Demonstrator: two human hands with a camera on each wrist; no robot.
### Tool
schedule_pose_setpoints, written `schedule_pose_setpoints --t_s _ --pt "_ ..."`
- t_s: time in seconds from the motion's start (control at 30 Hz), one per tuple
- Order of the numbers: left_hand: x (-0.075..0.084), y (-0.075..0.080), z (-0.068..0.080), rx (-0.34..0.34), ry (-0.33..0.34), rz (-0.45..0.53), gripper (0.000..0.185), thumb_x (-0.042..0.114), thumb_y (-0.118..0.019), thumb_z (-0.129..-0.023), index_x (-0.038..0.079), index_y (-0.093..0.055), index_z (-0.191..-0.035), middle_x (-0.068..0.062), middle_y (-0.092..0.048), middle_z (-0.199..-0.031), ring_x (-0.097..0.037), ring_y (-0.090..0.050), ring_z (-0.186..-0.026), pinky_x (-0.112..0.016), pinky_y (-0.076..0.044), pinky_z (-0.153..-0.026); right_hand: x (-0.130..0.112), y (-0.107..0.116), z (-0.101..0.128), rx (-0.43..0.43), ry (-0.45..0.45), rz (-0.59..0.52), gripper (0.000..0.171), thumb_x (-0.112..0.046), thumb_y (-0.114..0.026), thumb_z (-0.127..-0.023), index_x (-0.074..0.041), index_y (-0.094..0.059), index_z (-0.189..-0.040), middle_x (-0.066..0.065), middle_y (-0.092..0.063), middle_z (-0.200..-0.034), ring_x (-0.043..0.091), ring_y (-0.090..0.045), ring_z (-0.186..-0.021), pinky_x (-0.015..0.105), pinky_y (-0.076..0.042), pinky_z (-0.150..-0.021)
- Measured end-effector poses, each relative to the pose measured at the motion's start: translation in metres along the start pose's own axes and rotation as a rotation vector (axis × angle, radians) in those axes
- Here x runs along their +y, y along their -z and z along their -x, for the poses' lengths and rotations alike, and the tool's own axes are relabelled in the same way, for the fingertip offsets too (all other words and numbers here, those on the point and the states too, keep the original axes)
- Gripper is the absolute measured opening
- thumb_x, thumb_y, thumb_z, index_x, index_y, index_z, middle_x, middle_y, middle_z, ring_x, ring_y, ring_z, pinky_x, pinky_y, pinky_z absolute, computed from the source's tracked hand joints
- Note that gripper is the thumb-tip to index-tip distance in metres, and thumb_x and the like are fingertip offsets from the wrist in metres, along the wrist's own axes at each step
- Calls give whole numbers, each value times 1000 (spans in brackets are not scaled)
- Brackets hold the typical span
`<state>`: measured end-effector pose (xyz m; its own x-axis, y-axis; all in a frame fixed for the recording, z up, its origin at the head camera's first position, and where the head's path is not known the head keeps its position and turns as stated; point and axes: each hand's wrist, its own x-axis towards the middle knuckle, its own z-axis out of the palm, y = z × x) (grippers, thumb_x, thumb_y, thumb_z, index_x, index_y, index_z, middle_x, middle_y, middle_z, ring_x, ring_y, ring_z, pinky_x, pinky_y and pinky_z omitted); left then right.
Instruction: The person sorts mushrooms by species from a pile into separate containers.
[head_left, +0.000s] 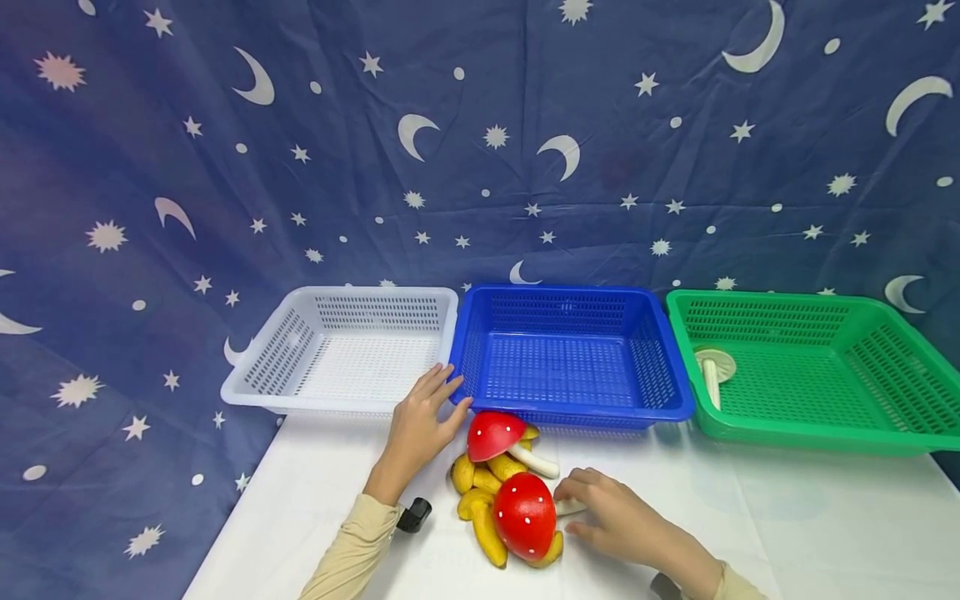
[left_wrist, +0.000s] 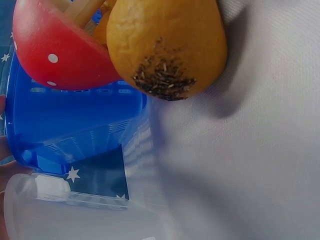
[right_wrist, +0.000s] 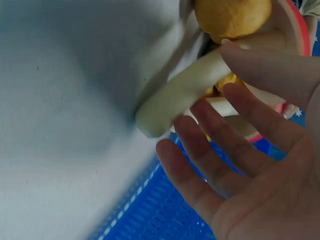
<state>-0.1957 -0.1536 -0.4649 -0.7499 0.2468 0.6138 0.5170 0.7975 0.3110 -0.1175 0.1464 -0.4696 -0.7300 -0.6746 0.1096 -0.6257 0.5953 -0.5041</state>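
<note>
Red, white-dotted caps mark the two toy mushrooms lying in a small pile with yellow bananas point(head_left: 480, 500) on the white table point(head_left: 787, 517), just in front of the blue basket point(head_left: 570, 354). The right hand point(head_left: 622, 521) lies low beside the near mushroom point(head_left: 525, 515), fingers only loosely bent and spread; its fingertips point(right_wrist: 235, 55) reach the pale stem point(right_wrist: 185, 92), which juts out toward them. The right wrist view shows the fingers open around the stem rather than clamped on it (contact looks light, at the fingertips). The left hand point(head_left: 420, 425) rests flat with straight fingers, its tips against the near corner of the blue basket where that meets the white basket point(head_left: 345, 350), and it holds nothing. The far mushroom point(head_left: 497, 435) lies tilted just beside that hand, cap toward it, cream stem pointing right. In the left wrist view a banana end with a dark, speckled tip sits close against the red cap. A green basket point(head_left: 810, 367) stands to the right, holding one pale mushroom point(head_left: 712, 371).
</note>
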Motion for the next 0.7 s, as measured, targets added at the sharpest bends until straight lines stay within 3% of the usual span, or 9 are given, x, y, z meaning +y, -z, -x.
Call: schedule_pose_setpoints --t_s 0.2,0.4,0.7 --pt "0 0 -1 13 -6 0 36 29 -67 -87 4 -70 -112 -14 -61 -124 -30 -50 -123 -45 -48 -92 -1 -9 -6 45 7 67 31 -5 -75 -71 -15 -66 -98 -8 -59 -92 9 -49 -83 27 -50 -71" --pt "0 -1 0 8 -1 1 36 29 -66 -87 4 -70 -113 -13 -61 -125 -30 -50 -123 -45 -47 -92 -2 -14 -12 83 37 174 31 7 -72 -67 -14 -65 -90 -7 -55 -79 10 -40 -71 22 -41 -60" --pt "0 -2 0 17 -1 1 36 29 -67 -87 4 -70 -112 -13 -61 -125 -30 -51 -122 -46 -48 -91 -2 -11 -13 106 40 122 34 9 -69 -66 -17 -66 -88 -9 -55 -79 8 -43 -71 19 -42 -56"
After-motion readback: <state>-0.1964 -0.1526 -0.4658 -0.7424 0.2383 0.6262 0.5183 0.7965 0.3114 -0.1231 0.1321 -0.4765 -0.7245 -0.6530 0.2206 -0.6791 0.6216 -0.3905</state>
